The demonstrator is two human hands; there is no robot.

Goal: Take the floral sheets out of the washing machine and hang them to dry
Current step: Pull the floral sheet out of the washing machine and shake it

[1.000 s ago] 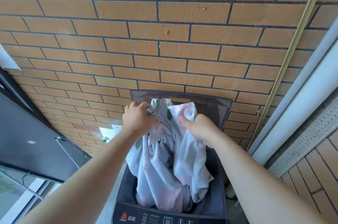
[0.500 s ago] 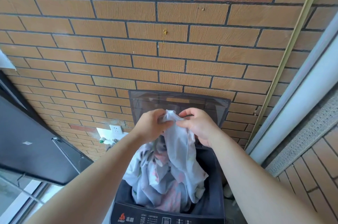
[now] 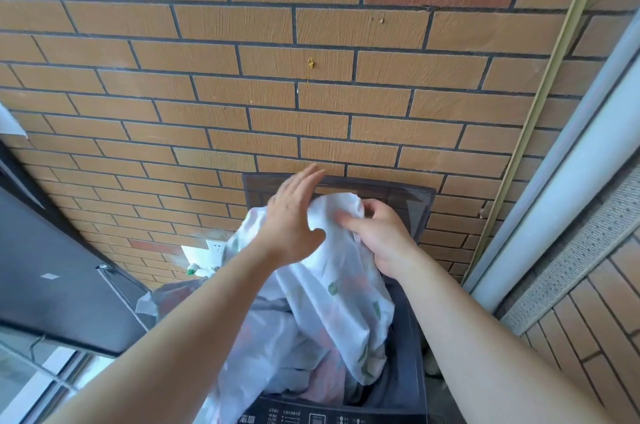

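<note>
Floral sheet [image 3: 343,295]: bunched and half out of the top-loading washing machine [image 3: 412,337]; its top is lifted in front of the raised lid [image 3: 414,203], and its lower folds lie in the drum
Right hand [image 3: 382,240]: fingers and thumb curled round the sheet's topmost bunch; it alone holds the cloth
Left hand [image 3: 294,219]: spread flat with straight fingers, holding nothing; it lies over the sheet's upper left, but whether the palm touches cloth cannot be told
Key relation: the bulk of the sheet hangs below the right hand's grip, down and toward the person, into the drum
Long axis: roughly vertical, from the gripped peak to the folds behind the control panel [image 3: 311,418]; one fold spills toward the machine's left front edge
Nearer hand: the free left one, just beside the hanging length
Likely next move: the left hand takes a lower hold so the rest can be lifted upward
Risk: the folds look tangled in the drum; they could drag on the rim
</note>
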